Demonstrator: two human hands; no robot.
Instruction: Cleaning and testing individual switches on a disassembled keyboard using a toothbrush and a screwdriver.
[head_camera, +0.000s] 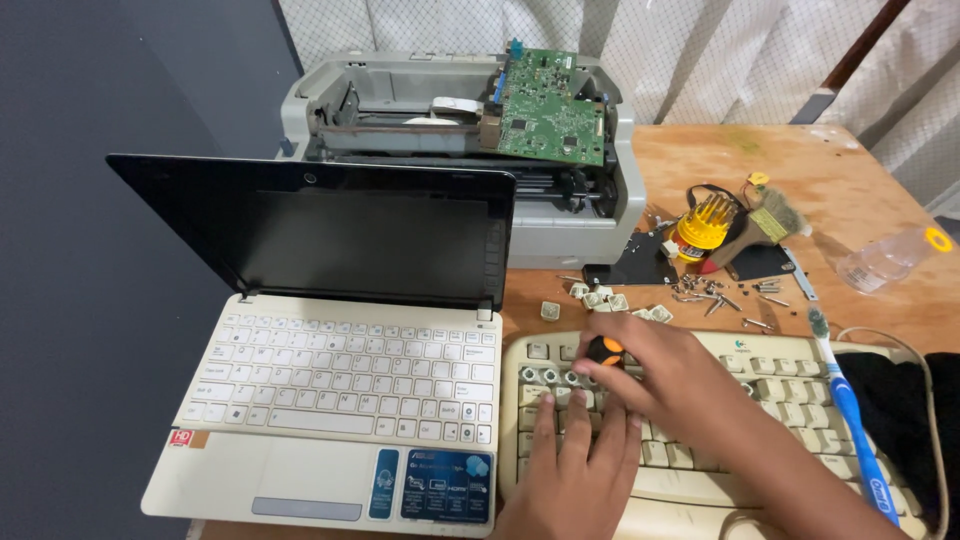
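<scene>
Right hand (665, 375) grips orange-black tool (604, 351) over keyboard (700, 470); left hand (575, 470) presses keys.

Both hands were down at the bottom middle of the frame on a beige keyboard (700, 470) with a bunch of keys already off. The right hand (665, 375) gripped a black-and-orange screwdriver (604, 351), and the left hand (578, 460) lay flat on the keys just below it. Loose keycaps (600, 298) sat above the keyboard. A small white laptop (340, 400) stood open at left, a gutted printer (470, 130) top centre, and a blue toothbrush (850, 410) at right.
</scene>
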